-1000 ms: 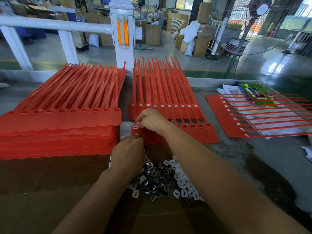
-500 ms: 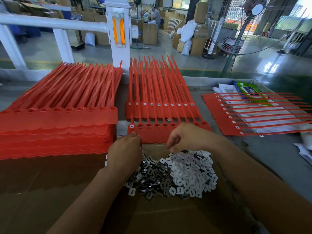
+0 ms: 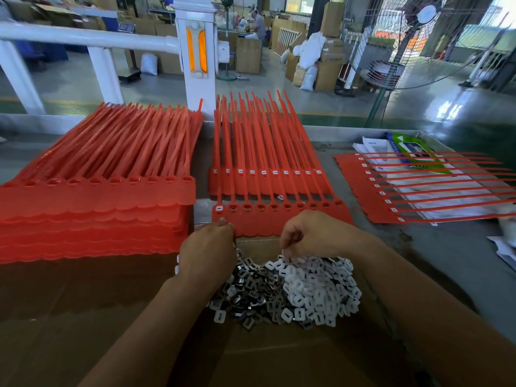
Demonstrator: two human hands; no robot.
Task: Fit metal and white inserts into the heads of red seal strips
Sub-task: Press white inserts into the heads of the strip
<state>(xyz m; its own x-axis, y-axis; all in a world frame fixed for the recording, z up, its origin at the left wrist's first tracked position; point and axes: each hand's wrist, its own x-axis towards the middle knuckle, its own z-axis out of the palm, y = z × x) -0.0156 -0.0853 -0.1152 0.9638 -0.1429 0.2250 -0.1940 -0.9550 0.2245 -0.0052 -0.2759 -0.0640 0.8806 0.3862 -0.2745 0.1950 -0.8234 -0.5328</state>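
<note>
Worktop point(image 3: 460, 261), grey, w/ brown cardboard over near part. Tall stack of red seal strips point(image 3: 92, 208) at left. Middle sheet of strips point(image 3: 279, 216), heads toward person; leftmost head has white insert, rest show dark inserts. Finished sheet point(image 3: 391, 196) right, on papers. Insert pile point(image 3: 293, 291) on cardboard: metal left, white right. Left hand point(image 3: 208, 252) at sheet's near-left corner; grip hidden, can't tell. Right hand point(image 3: 312, 236) over white inserts, fingers curled; grip can't tell.

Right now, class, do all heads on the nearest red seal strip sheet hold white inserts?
No: on the nearest red seal strip sheet, only the leftmost head shows a white insert.
</note>
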